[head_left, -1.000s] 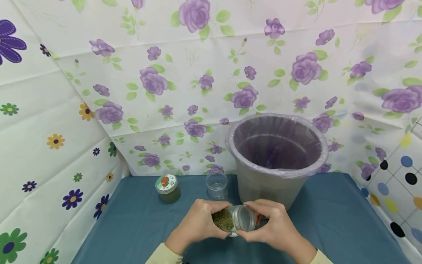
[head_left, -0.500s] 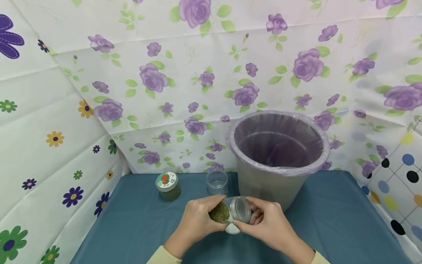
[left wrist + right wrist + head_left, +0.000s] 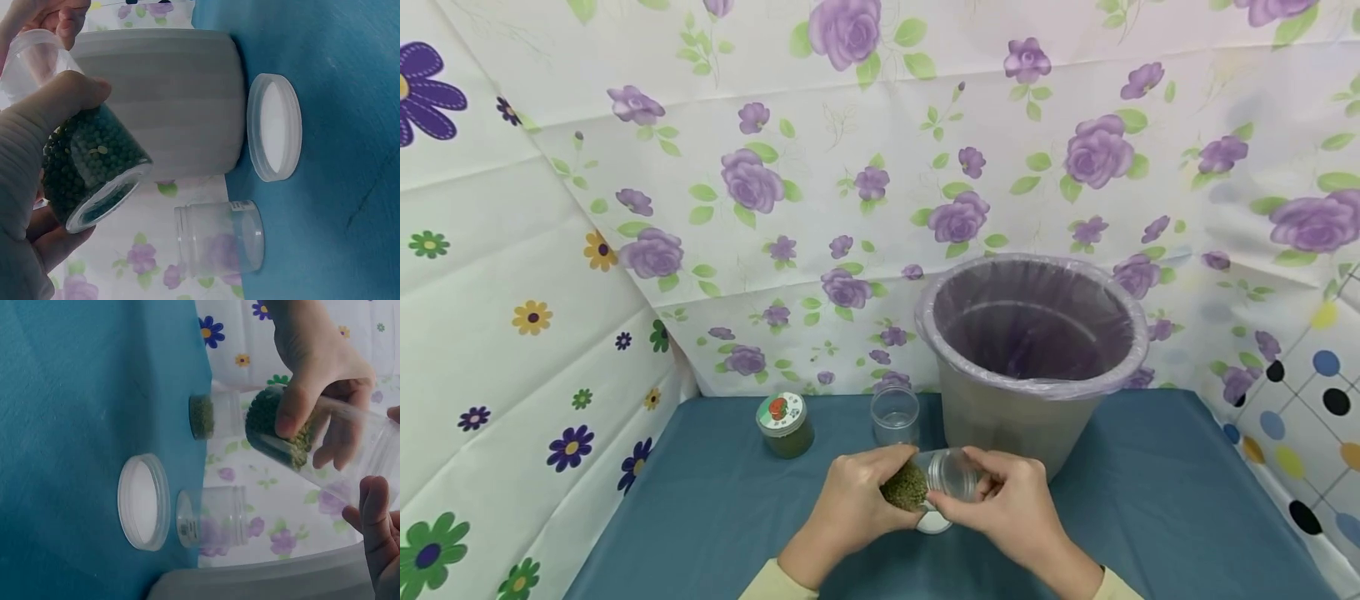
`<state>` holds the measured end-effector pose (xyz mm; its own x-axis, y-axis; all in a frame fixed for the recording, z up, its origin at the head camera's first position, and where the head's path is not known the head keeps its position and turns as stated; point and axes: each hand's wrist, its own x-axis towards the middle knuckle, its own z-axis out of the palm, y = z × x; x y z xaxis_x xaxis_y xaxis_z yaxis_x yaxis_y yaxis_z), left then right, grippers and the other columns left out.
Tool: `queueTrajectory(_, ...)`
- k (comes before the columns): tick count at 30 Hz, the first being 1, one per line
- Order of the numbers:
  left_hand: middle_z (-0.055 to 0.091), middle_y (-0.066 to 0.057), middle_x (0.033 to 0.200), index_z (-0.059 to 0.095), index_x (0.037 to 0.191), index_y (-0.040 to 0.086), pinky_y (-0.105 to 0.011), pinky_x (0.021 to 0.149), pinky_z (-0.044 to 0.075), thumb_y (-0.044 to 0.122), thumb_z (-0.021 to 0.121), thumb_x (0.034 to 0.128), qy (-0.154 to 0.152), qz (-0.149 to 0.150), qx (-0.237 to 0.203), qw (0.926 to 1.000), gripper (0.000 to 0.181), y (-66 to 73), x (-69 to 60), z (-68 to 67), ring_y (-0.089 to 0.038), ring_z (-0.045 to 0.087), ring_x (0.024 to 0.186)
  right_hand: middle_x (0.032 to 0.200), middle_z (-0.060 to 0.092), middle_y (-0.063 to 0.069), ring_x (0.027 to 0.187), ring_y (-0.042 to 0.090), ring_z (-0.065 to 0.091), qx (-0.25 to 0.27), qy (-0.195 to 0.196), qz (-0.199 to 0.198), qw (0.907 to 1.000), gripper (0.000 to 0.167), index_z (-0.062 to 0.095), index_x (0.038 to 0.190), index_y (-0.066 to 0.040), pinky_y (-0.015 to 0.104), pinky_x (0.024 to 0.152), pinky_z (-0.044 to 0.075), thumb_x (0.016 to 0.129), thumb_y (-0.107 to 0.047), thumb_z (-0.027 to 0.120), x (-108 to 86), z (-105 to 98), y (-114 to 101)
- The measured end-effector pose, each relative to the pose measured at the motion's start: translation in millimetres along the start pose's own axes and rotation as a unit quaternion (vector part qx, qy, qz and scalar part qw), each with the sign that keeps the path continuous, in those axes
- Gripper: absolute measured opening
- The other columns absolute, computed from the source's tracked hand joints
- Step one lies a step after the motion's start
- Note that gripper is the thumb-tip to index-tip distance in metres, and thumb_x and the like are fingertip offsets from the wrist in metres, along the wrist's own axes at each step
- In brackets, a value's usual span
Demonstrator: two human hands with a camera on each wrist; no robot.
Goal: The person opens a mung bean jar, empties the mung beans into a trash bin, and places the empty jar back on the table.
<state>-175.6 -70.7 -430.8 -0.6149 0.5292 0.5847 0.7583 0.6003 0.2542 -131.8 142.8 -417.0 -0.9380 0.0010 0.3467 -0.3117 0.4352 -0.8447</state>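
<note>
My left hand (image 3: 859,493) grips a tilted clear plastic jar (image 3: 128,159) partly filled with small round green beans (image 3: 265,422). Thumb and fingers of my right hand (image 3: 1017,500) hold the clear, ridged end (image 3: 953,475) to its right. Whether that end belongs to the same jar or to a second one, I cannot tell. Under the hands, a white screw lid (image 3: 140,501) lies on the table, partly hidden in the head view. Just behind stands an empty clear jar (image 3: 895,417), upright. Farther left is a jar with a tomato-label lid (image 3: 785,425), with greenish contents.
A large grey bin (image 3: 1011,425) lined with a purple-tinted bag stands at the back right, close behind my right hand. Blue cloth covers the table (image 3: 700,508). Flowered sheets (image 3: 820,167) wall off the back and sides.
Both hands have risen slightly with the bean jar between them, uncovering more of the white lid below. The ridged clear end has turned a little. The standing jars and bin stay put.
</note>
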Motion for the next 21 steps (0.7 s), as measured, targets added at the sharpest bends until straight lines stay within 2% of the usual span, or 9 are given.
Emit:
queueTrajectory(7,0.069,0.008,0.11,0.063,0.117,0.029,-0.015,0.068,0.053,0.041,0.082,0.0637,-0.054,-0.025,-0.053,0.9968,0.058,-1.7,0.3,-2.7,0.0,0.066,0.086,0.066,0.062,-0.006,0.047,-0.003,0.051,-0.026,-0.024,-0.097,0.9946,0.056,0.069,0.11,-0.01,0.017,0.043,0.047,0.066,-0.043,0.082,-0.3,-5,7)
queueTrajectory(10,0.069,0.011,0.109,0.062,0.118,0.031,-0.012,0.068,0.052,0.041,0.082,0.064,-0.098,-0.037,-0.096,0.9899,0.058,-4.2,0.5,-4.4,0.003,0.065,0.086,0.07,0.064,-0.005,0.048,-0.006,0.051,-0.019,-0.05,-0.151,0.9871,0.055,0.068,0.112,-0.007,0.013,0.043,0.046,0.068,-0.038,0.082,-0.1,-9,10)
queueTrajectory(11,0.069,0.011,0.109,0.062,0.119,0.031,-0.012,0.069,0.052,0.04,0.083,0.064,-0.119,-0.046,-0.12,0.9845,0.059,-5.9,1.0,-5.4,0.004,0.064,0.086,0.071,0.065,-0.003,0.049,-0.006,0.051,-0.017,-0.062,-0.17,0.9834,0.055,0.067,0.112,-0.005,0.012,0.043,0.046,0.069,-0.036,0.082,0.8,-10,10)
queueTrajectory(13,0.068,0.012,0.109,0.062,0.119,0.032,-0.013,0.071,0.052,0.04,0.084,0.0631,-0.165,-0.066,-0.174,0.9685,0.061,-10.6,2.3,-7.8,0.004,0.064,0.088,0.076,0.067,-0.001,0.051,-0.008,0.051,-0.016,-0.088,-0.2,0.9757,0.055,0.067,0.112,-0.004,0.01,0.044,0.046,0.069,-0.035,0.082,3.1,-13,10)
queueTrajectory(15,0.068,0.011,0.109,0.061,0.119,0.033,-0.015,0.073,0.053,0.038,0.086,0.0618,-0.206,-0.09,-0.229,0.9472,0.063,-15.8,3.7,-10.0,0.003,0.064,0.089,0.08,0.069,0.0,0.052,-0.008,0.052,-0.018,-0.113,-0.225,0.9676,0.055,0.066,0.113,-0.005,0.008,0.045,0.046,0.07,-0.036,0.082,5.7,-14,9)
queueTrajectory(17,0.067,0.012,0.11,0.06,0.119,0.034,-0.018,0.075,0.054,0.038,0.086,0.061,-0.23,-0.117,-0.271,0.9272,0.064,-19.8,4.2,-11.1,0.001,0.063,0.091,0.083,0.069,-0.001,0.054,-0.008,0.052,-0.029,-0.12,-0.238,0.9633,0.055,0.066,0.114,-0.009,0.007,0.046,0.045,0.069,-0.038,0.081,7.7,-15,8)
queueTrajectory(19,0.066,0.013,0.112,0.059,0.12,0.035,-0.02,0.076,0.054,0.038,0.086,0.0626,-0.233,-0.129,-0.289,0.9194,0.064,-20.5,2.8,-10.3,-0.001,0.063,0.093,0.084,0.068,-0.003,0.055,-0.008,0.052,-0.038,-0.114,-0.239,0.9635,0.055,0.066,0.114,-0.012,0.007,0.047,0.046,0.069,-0.04,0.081,8.4,-13,7)
queueTrajectory(20,0.065,0.013,0.113,0.058,0.121,0.035,-0.02,0.077,0.054,0.037,0.085,0.0637,-0.228,-0.134,-0.288,0.9203,0.064,-19.6,1.3,-9.4,-0.001,0.063,0.094,0.086,0.068,-0.004,0.055,-0.007,0.053,-0.041,-0.107,-0.238,0.9646,0.054,0.066,0.113,-0.013,0.007,0.047,0.046,0.069,-0.04,0.081,8.4,-12,7)
queueTrajectory(21,0.064,0.013,0.115,0.057,0.123,0.036,-0.021,0.078,0.054,0.037,0.084,0.0648,-0.217,-0.137,-0.281,0.9247,0.064,-17.7,-0.5,-8.0,-0.002,0.063,0.096,0.087,0.068,-0.005,0.055,-0.007,0.053,-0.042,-0.1,-0.229,0.9673,0.054,0.066,0.113,-0.015,0.007,0.047,0.046,0.069,-0.041,0.081,8.0,-11,7)
